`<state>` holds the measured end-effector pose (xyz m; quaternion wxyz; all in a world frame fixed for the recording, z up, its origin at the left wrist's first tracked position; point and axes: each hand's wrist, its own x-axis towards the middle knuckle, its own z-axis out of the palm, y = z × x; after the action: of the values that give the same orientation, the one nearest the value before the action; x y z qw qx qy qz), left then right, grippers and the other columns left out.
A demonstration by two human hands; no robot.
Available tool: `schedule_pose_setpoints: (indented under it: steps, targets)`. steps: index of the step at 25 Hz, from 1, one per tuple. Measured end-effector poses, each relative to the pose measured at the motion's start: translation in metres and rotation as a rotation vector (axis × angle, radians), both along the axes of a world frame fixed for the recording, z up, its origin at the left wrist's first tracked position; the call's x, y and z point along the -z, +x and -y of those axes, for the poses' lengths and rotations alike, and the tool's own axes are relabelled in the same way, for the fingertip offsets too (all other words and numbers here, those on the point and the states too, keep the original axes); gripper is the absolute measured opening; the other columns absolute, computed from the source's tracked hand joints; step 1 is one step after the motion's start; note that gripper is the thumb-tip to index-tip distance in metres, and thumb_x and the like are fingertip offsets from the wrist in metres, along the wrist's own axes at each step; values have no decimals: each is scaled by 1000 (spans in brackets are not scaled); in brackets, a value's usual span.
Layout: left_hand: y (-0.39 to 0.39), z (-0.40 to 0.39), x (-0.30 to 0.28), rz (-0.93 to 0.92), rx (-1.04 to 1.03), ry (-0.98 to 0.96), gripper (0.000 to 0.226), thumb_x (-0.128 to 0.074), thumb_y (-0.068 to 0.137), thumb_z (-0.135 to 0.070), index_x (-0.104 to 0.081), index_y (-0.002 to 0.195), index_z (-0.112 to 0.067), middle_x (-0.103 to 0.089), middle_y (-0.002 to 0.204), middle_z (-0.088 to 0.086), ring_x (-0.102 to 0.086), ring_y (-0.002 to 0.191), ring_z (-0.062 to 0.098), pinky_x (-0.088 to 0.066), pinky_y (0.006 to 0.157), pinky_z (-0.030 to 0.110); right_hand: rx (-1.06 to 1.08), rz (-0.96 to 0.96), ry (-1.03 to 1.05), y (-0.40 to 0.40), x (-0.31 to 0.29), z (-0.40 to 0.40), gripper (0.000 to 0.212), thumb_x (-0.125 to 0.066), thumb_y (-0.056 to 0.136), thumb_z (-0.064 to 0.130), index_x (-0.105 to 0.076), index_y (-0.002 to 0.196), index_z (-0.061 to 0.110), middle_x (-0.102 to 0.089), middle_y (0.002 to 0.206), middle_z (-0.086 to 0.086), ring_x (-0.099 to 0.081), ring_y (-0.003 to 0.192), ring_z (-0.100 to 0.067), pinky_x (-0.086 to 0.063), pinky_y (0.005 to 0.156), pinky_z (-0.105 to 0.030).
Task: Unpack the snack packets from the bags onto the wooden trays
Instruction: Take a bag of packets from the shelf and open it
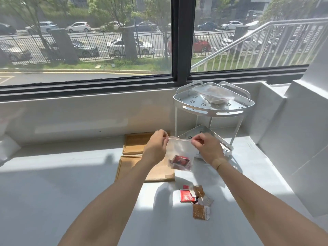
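A clear zip bag [179,148] hangs in the air between my hands, with red snack packets [180,161] at its bottom. My left hand [157,145] pinches the left end of the bag's zip edge and my right hand [206,146] pinches the right end. Below the bag lie two wooden trays: the near tray [129,167] and the far tray [135,142], both partly hidden by my left arm. Several red and brown snack packets [197,200] lie loose on the white counter in front of the trays.
A white two-tier corner rack [213,110] stands behind my right hand; a second clear bag [215,95] with brown contents lies on its top shelf. A window ledge runs along the back, and white wall blocks rise at the right.
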<state>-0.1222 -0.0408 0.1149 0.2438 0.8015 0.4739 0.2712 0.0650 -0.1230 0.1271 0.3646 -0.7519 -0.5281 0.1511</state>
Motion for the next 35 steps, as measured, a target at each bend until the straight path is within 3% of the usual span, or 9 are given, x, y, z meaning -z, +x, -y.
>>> schedule_pose_setpoints:
  steps: [4, 7, 11, 17, 24, 26, 28, 32, 35]
  targets:
    - [-68, 34, -2, 159, 14, -132, 7, -52, 97, -16, -53, 90, -18, -58, 87, -5, -54, 82, 15, -42, 73, 28, -150, -160, -16, -49, 6, 34, 6, -70, 87, 19, -74, 88, 14, -72, 84, 3, -67, 82, -15, -55, 81, -30]
    - [-120, 62, 7, 214, 35, -285, 11, -56, 95, -16, -57, 87, -24, -59, 83, -10, -55, 81, 9, -50, 69, 18, -216, -258, -42, -81, 22, 61, 2, -74, 83, 18, -76, 85, 19, -75, 79, 7, -70, 78, -10, -57, 79, -32]
    - [-163, 91, 20, 233, -36, -342, 19, -58, 93, -12, -59, 84, -29, -62, 84, -14, -58, 80, 1, -45, 75, 12, -221, -320, -51, -125, 37, 86, 16, -75, 82, 11, -74, 76, 25, -73, 72, 11, -66, 67, -7, -54, 67, -29]
    - [-183, 121, 47, 301, -151, -416, 25, -62, 90, -11, -62, 80, -34, -64, 89, -14, -59, 88, -1, -47, 71, 12, -271, -146, -72, -156, 57, 113, 17, -75, 80, 13, -71, 76, 30, -71, 75, 13, -66, 70, -12, -55, 68, -31]
    - [-174, 119, 46, 299, -88, -410, 19, -65, 88, -12, -64, 87, -31, -62, 99, -12, -59, 96, -3, -48, 77, 16, -267, -73, -150, -174, 57, 118, 6, -72, 83, 28, -70, 78, 32, -67, 69, 14, -63, 72, -6, -48, 60, -18]
    - [-168, 121, 42, 267, -172, -341, 20, -68, 85, -18, -59, 93, -35, -56, 104, -16, -57, 96, -1, -48, 77, 17, -214, -83, -103, -177, 57, 119, 9, -74, 82, 25, -70, 76, 30, -67, 65, 15, -63, 65, -7, -51, 60, -23]
    - [-163, 131, 36, 297, -355, -346, 18, -71, 83, -27, -53, 88, -30, -55, 91, -14, -56, 80, 6, -47, 71, 21, -164, -52, -50, -183, 60, 123, 9, -76, 80, 23, -71, 75, 27, -67, 65, 15, -62, 60, -6, -51, 58, -23]
    - [-157, 149, 27, 288, -304, -832, 35, -66, 84, -48, -61, 79, -14, -64, 71, -5, -56, 63, 12, -49, 58, 25, -207, 99, 32, -197, 68, 131, 13, -82, 76, 19, -70, 78, 25, -66, 67, 13, -59, 52, -3, -51, 49, -26]
    - [-159, 153, 27, 262, -285, -917, 23, -64, 85, -35, -66, 78, -12, -71, 75, -1, -60, 63, 13, -52, 54, 26, -275, 109, 15, -204, 73, 134, 16, -81, 76, 29, -70, 86, 28, -65, 68, 15, -58, 50, -3, -51, 47, -24]
